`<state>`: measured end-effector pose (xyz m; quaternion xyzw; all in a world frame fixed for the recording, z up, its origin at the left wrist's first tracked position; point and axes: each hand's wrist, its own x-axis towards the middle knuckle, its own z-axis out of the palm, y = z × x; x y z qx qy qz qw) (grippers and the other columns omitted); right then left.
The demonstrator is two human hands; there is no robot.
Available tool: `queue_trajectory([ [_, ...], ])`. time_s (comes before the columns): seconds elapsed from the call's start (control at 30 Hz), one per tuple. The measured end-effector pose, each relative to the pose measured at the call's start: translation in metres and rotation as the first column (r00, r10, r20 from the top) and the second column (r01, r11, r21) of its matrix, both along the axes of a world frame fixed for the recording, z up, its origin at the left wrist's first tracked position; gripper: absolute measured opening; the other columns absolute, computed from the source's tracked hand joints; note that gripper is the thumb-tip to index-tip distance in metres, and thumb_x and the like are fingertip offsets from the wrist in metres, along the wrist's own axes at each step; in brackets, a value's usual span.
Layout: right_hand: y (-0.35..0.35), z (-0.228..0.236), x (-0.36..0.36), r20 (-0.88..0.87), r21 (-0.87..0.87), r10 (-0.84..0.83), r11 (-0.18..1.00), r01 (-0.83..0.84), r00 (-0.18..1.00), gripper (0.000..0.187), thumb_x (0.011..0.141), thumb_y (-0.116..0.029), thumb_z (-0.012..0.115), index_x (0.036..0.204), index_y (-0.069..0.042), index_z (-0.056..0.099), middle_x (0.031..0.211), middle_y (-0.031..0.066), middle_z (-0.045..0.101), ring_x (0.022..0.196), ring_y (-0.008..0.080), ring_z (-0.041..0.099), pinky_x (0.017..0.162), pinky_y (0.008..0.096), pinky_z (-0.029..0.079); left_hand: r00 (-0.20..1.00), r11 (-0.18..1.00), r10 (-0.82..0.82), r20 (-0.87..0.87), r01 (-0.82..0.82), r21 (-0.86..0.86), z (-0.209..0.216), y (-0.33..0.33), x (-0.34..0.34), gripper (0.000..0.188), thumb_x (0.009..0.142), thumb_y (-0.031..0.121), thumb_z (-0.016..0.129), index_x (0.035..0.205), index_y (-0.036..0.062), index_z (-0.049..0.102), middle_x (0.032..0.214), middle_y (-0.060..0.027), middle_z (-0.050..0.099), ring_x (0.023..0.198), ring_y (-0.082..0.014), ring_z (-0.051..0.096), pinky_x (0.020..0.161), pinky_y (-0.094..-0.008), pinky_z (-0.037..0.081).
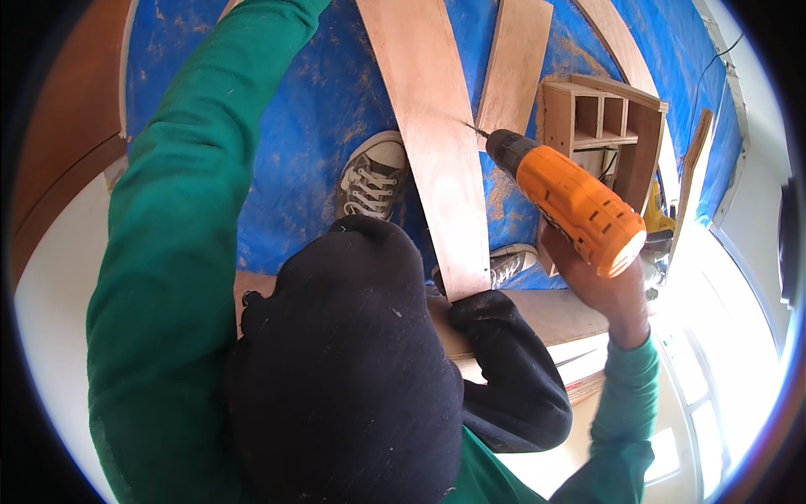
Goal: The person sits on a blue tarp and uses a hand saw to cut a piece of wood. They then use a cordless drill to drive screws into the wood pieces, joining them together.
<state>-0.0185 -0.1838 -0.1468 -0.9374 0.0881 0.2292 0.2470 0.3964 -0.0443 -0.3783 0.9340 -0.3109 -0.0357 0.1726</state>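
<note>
My right hand (583,277) is closed round the grip of an orange cordless drill (579,202) with a black chuck. A thin bit (476,128) points left from the chuck, its tip over the right edge of a long pale wooden plank (441,143). Whether the tip touches the wood, I cannot tell. The plank slants from the top edge down to my knees, between my feet. My left arm, in a green sleeve (189,185), stretches forward past the top edge, so the hand is out of sight.
Blue sheeting (294,126) dusted with sawdust covers the floor. Right of the long plank lie a shorter plank (516,63) and a curved strip (617,42). A wooden box with compartments (621,91) stands near the drill, beside a yellow tool (659,220) and a raised board (693,172).
</note>
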Motion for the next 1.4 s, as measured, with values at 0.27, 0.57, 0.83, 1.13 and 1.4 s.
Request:
queue_trajectory([
  [0.27,-0.014,0.003,0.017,-0.102,-0.042,0.035,0.998,-0.040,0.994,0.052,0.086,-0.020,0.093,0.132,-0.007,0.074,0.125,0.0155,0.071,0.115,0.0356,0.070,0.098,0.0458,0.060,0.998,0.999,0.029,-0.052,-0.031,-0.035,-0.004,-0.001,0.002,0.054,0.094,0.042,0.065,0.128,0.0005,0.072,0.128,-0.0326,0.075,0.121,-0.0495,0.073,0.106,-0.0608,0.058],
  [0.57,-0.004,0.013,0.049,-0.344,0.082,-0.051,0.993,0.084,0.938,0.052,0.083,-0.016,0.093,0.130,-0.005,0.074,0.122,0.0156,0.071,0.112,0.0351,0.070,0.092,0.0436,0.060,0.999,0.998,0.043,0.013,-0.043,-0.042,-0.014,-0.005,-0.004,0.057,0.096,0.043,0.063,0.132,-0.0003,0.069,0.133,-0.0323,0.073,0.124,-0.0500,0.071,0.108,-0.0611,0.056],
  [0.83,0.002,0.003,0.056,-0.286,0.171,-0.112,0.971,0.165,0.952,0.035,0.076,-0.019,0.090,0.100,-0.003,0.069,0.082,0.0172,0.068,0.078,0.0449,0.070,0.070,0.0436,0.056,0.999,0.999,0.022,-0.026,-0.023,-0.038,-0.018,-0.006,0.001,0.057,0.097,0.044,0.063,0.135,0.0015,0.067,0.134,-0.0311,0.073,0.123,-0.0514,0.071,0.109,-0.0627,0.055],
  [1.13,0.000,-0.004,0.065,-0.328,0.148,-0.104,0.976,0.160,0.939,0.037,0.075,-0.022,0.091,0.099,-0.005,0.069,0.082,0.0169,0.070,0.079,0.0458,0.072,0.069,0.0449,0.057,1.000,0.996,0.015,0.020,-0.013,-0.088,-0.021,-0.007,-0.005,0.055,0.096,0.042,0.062,0.130,-0.0003,0.071,0.129,-0.0325,0.074,0.121,-0.0521,0.071,0.108,-0.0618,0.056],
  [1.4,0.005,-0.006,0.066,-0.321,0.118,-0.106,0.982,0.150,0.941,0.037,0.074,-0.021,0.091,0.099,-0.005,0.069,0.081,0.0177,0.071,0.079,0.0458,0.072,0.069,0.0448,0.056,1.000,0.992,-0.007,0.025,0.010,-0.125,-0.017,-0.002,-0.002,0.058,0.095,0.041,0.061,0.131,-0.0025,0.071,0.130,-0.0350,0.074,0.121,-0.0529,0.071,0.109,-0.0602,0.056],
])
